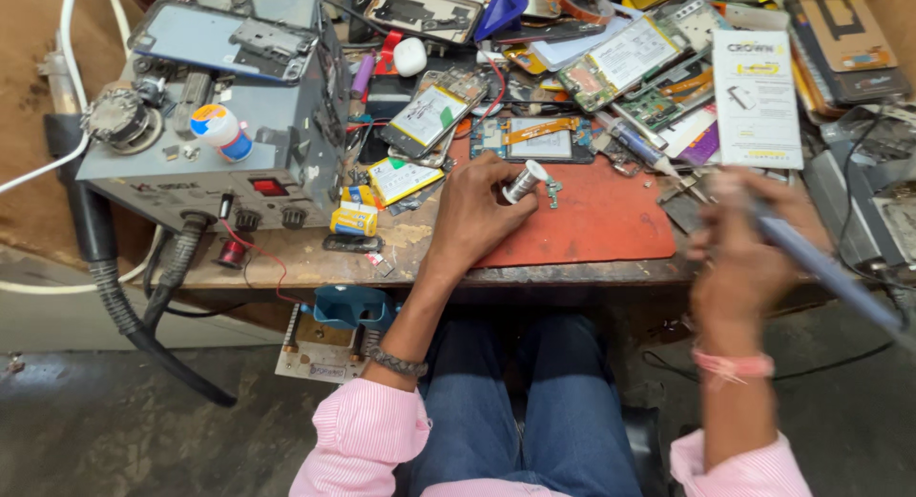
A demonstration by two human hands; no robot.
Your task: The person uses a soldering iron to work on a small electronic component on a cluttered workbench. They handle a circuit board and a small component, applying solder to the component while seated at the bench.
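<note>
Solder spool (524, 181), one small silvery cylinder, sits pinched in the grip of the left hand (474, 216) above the near left part of the red mat (611, 220). Its lower end is hidden by the fingers. Right hand (739, 254), blurred, hovers off the mat's near right corner with its grip closed around one blue-grey pen-shaped tool (825, 268), whose tip is indistinct and whose far end is cut off. One opened phone (534, 139) lies at the mat's far edge. One grey rework station (215, 125) stands well left of the mat on the bench (315, 258).
</note>
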